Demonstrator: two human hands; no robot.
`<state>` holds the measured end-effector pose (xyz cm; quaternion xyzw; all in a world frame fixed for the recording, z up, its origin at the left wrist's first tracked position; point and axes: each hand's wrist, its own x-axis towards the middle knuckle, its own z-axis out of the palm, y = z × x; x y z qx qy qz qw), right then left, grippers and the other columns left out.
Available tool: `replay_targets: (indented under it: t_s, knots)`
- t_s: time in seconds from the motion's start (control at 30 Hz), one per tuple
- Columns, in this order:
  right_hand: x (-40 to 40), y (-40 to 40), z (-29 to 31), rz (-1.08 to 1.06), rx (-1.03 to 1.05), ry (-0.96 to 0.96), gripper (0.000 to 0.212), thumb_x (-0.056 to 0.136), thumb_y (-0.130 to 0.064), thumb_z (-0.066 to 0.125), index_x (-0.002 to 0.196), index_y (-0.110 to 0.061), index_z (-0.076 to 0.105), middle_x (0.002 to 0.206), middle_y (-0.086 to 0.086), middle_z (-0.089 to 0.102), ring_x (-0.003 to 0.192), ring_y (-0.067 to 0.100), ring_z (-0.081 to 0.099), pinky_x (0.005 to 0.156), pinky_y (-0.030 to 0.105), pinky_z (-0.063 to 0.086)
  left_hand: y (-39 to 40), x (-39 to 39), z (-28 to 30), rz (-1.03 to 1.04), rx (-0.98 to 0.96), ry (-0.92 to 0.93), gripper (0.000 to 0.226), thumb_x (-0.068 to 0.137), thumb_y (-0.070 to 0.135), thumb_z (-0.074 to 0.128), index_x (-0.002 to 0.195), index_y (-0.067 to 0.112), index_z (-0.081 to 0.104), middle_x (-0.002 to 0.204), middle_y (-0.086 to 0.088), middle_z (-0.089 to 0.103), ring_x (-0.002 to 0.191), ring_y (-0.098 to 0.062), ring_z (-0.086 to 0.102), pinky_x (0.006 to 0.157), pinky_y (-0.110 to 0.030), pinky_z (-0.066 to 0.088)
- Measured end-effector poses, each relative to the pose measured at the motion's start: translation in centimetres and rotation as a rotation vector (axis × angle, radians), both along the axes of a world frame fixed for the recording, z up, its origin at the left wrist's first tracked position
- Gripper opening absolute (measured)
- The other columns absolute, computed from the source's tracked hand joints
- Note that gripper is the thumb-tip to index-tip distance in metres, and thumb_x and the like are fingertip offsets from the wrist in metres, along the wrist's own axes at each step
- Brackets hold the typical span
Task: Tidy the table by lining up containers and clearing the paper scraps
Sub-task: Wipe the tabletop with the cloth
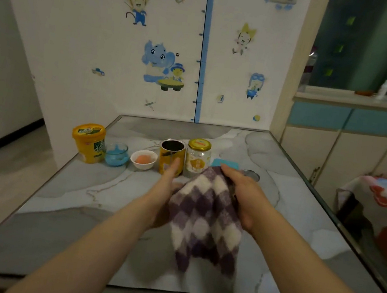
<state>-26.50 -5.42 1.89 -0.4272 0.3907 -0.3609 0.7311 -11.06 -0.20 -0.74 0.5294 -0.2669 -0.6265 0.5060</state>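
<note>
A purple and white checked cloth [206,221] hangs above the middle of the marble table [78,194]. My right hand [245,195] grips its upper right side, and my left hand [165,187] holds its left edge with fingers stretched. Behind them stands a row of containers: a yellow tub [89,142], a small blue glass bowl [116,154], a white bowl [143,159] with something orange inside, an open yellow can [171,154] and a glass jar [198,156] with a yellow lid. No paper scraps show on the table.
A flat blue object [225,163] and a small metal lid [251,174] lie behind my right hand. The wall with cartoon stickers [159,65] stands at the table's far edge. A cabinet [354,146] and a patterned fabric [381,199] are to the right.
</note>
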Motion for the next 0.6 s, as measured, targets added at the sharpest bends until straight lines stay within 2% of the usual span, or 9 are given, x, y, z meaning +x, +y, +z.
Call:
replay_targets:
  t_s: [0.07,0.13,0.2,0.3,0.37,0.47,0.5,0.57,0.6]
  knots:
    - [-0.4,-0.3,-0.1,-0.003,0.011,0.038,0.030,0.092,-0.026,0.061,0.113,-0.004,0.064,0.096,0.018,0.073,0.076,0.028,0.071,0.059,0.032,0.057,0.9,-0.5,-0.4,-0.065,-0.026,-0.051,0.072,0.088,0.069,0.037,0.109,0.010,0.071,0.111,-0.014,0.072,0.107,-0.031,0.065,0.100,-0.042,0.044]
    - [-1.0,-0.4,-0.2,0.040,0.000,0.095,0.026,0.093,-0.022,0.060,0.112,-0.005,0.062,0.102,0.019,0.072,0.082,0.028,0.071,0.061,0.033,0.058,1.0,-0.6,-0.1,-0.053,-0.093,-0.088,0.049,0.093,0.049,0.050,0.117,0.011,0.067,0.110,-0.014,0.072,0.105,-0.029,0.066,0.097,-0.041,0.048]
    - [-1.7,-0.6,-0.2,0.036,-0.053,0.193,0.017,0.093,-0.015,0.060,0.108,-0.006,0.061,0.099,0.016,0.072,0.084,0.027,0.071,0.066,0.034,0.059,0.7,-0.4,0.1,-0.017,-0.143,-0.174,0.034,0.093,0.031,0.056,0.119,0.010,0.065,0.108,-0.013,0.072,0.102,-0.027,0.068,0.094,-0.043,0.052]
    - [-3.0,-1.1,0.0,-0.016,-0.128,0.347,0.016,0.094,-0.012,0.059,0.109,-0.006,0.062,0.096,0.012,0.071,0.085,0.025,0.070,0.076,0.040,0.059,0.1,-0.3,0.7,0.026,-0.221,-0.414,0.024,0.091,0.025,0.063,0.113,0.021,0.070,0.112,-0.007,0.072,0.102,-0.022,0.068,0.094,-0.040,0.054]
    - [-3.5,-1.4,0.2,-0.039,-0.192,0.464,0.029,0.094,-0.019,0.062,0.119,-0.005,0.061,0.103,0.011,0.070,0.089,0.026,0.069,0.078,0.042,0.059,-0.1,-0.2,0.9,0.051,-0.291,-0.585,0.023,0.089,0.022,0.066,0.111,0.027,0.071,0.116,0.000,0.068,0.103,-0.017,0.066,0.092,-0.035,0.055]
    - [-3.9,-1.5,0.6,-0.095,-0.348,0.628,0.036,0.092,-0.027,0.064,0.118,-0.002,0.060,0.108,0.008,0.066,0.080,0.015,0.061,0.069,0.030,0.055,-0.4,0.0,0.8,0.025,-0.370,-0.684,0.034,0.086,0.017,0.070,0.116,0.033,0.067,0.125,0.001,0.063,0.106,-0.016,0.064,0.091,-0.034,0.055]
    - [-3.8,-1.5,0.7,-0.122,-0.411,0.671,0.038,0.091,-0.027,0.065,0.119,-0.002,0.060,0.110,0.009,0.064,0.080,0.013,0.058,0.073,0.030,0.053,-0.5,-0.1,0.9,0.016,-0.390,-0.740,0.040,0.085,0.018,0.070,0.122,0.033,0.063,0.127,0.003,0.060,0.110,-0.015,0.061,0.094,-0.033,0.053]
    - [-3.7,-2.1,0.3,-0.170,-0.486,0.698,0.051,0.090,-0.027,0.067,0.131,-0.001,0.049,0.118,0.010,0.059,0.098,0.019,0.056,0.088,0.033,0.047,-0.9,-0.2,1.1,0.018,-0.406,-0.948,0.051,0.086,0.021,0.070,0.133,0.029,0.055,0.129,0.007,0.056,0.116,-0.012,0.054,0.100,-0.029,0.047]
    - [-3.6,-2.4,0.2,-0.176,-0.501,0.694,0.061,0.091,-0.028,0.066,0.139,-0.002,0.038,0.130,0.012,0.054,0.112,0.023,0.053,0.094,0.033,0.044,-1.2,-0.2,1.2,0.031,-0.420,-1.044,0.052,0.087,0.023,0.069,0.136,0.027,0.053,0.129,0.006,0.056,0.118,-0.012,0.052,0.100,-0.026,0.044]
